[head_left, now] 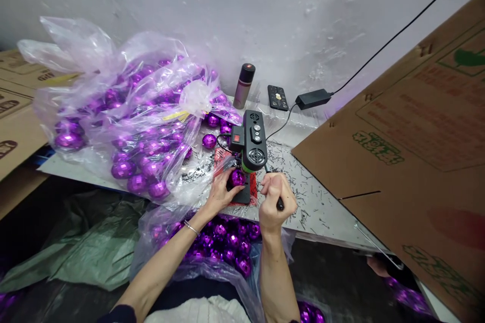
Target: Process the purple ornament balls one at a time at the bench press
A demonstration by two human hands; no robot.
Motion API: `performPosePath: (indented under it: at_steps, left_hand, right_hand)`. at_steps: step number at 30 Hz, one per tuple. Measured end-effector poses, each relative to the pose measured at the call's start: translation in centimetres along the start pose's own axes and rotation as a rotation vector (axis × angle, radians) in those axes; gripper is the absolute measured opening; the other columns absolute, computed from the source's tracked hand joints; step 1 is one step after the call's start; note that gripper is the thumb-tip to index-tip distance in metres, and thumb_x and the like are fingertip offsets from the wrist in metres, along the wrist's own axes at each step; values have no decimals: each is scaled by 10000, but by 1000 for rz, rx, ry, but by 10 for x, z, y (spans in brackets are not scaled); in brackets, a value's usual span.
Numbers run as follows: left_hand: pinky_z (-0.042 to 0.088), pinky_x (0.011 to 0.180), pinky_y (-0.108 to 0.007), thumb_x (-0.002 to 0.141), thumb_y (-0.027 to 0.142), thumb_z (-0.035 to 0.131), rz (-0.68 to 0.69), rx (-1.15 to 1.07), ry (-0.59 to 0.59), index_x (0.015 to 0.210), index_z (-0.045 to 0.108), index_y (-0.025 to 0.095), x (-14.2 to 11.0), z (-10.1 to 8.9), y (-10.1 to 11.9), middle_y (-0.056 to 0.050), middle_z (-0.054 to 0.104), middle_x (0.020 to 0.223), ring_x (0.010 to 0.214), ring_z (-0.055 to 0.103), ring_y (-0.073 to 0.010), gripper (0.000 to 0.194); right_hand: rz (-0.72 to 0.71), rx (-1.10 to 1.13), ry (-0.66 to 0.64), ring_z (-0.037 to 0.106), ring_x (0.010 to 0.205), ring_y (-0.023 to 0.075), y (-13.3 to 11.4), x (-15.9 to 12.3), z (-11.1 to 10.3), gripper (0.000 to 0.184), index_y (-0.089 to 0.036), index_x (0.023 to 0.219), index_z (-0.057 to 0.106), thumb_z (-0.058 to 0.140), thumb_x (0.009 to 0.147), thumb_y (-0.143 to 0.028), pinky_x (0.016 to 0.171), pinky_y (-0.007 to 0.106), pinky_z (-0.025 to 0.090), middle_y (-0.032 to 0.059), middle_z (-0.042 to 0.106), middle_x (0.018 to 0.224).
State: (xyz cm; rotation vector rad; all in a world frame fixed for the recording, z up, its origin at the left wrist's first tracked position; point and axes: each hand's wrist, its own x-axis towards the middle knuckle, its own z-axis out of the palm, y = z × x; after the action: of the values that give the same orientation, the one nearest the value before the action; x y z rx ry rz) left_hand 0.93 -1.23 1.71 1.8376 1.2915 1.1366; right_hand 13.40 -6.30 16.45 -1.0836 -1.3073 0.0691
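My left hand (pixel 220 191) has its fingers closed around a shiny purple faceted ball (pixel 237 177), steadying it on the black base (pixel 242 196) of a small bench machine. Directly above the ball is the machine's black head (pixel 254 136), with round vents, silver buttons and a red switch (pixel 236 138) at its side. On the right of the machine, my right hand (pixel 278 197) is clenched round its lever handle (pixel 280 205), whose black end sticks out of the fist. The contact point between head and ball is partly hidden. A red mat (pixel 253 186) lies under the base.
Clear plastic bags of purple balls (pixel 151 146) cover the table's left side; another bag of balls (pixel 223 242) rests at my lap. Behind the machine stand a spray can (pixel 244 86), a phone (pixel 278 97) and a power adapter (pixel 313 98). A large carton (pixel 397 161) borders the right.
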Motion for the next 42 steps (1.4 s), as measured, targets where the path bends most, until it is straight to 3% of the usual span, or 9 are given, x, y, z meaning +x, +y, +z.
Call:
performPosePath:
  at_steps: [8, 15, 28, 37, 42]
  left_hand:
    - [478, 1181, -565, 897, 503, 785, 121, 58, -38, 1406, 604, 207, -4, -2, -6, -151, 714, 1368, 1316, 660, -344, 616]
    - [525, 1135, -547, 870, 515, 808, 75, 11, -19, 1393, 630, 209, 5, 6, -10, -154, 715, 1372, 1300, 673, -343, 632]
    - [529, 1138, -542, 848, 508, 836, 112, 23, -21, 1396, 647, 198, 3, 6, -14, -151, 736, 1351, 1269, 698, -341, 658]
    - [543, 1115, -533, 846, 487, 839, 87, 11, -18, 1386, 659, 207, 4, 6, -13, -145, 746, 1332, 1255, 705, -339, 634]
    - [548, 1111, -535, 851, 489, 835, 88, -13, -36, 1394, 654, 199, 3, 4, -12, -150, 742, 1336, 1266, 698, -343, 642]
  right_hand:
    - [-13, 22, 13, 564, 647, 127, 1, -1, 0, 404, -221, 653, 476, 450, 1053, -168, 633, 299, 423, -24, 521, 638]
    - [-33, 8, 1, 579, 651, 139, 7, -8, -2, 382, -219, 669, 494, 450, 1044, -160, 617, 300, 421, -18, 528, 643]
    - [-213, -33, -4, 567, 640, 135, 55, -52, 2, 368, -226, 730, 519, 376, 1067, -200, 603, 298, 455, 0, 571, 721]
    - [-155, -24, -3, 570, 645, 140, 42, -41, -2, 365, -223, 701, 519, 410, 1045, -173, 597, 301, 423, -4, 553, 687]
    - [-195, -32, -11, 563, 631, 137, 50, -46, 0, 373, -227, 712, 522, 384, 1057, -199, 594, 302, 444, -3, 568, 705]
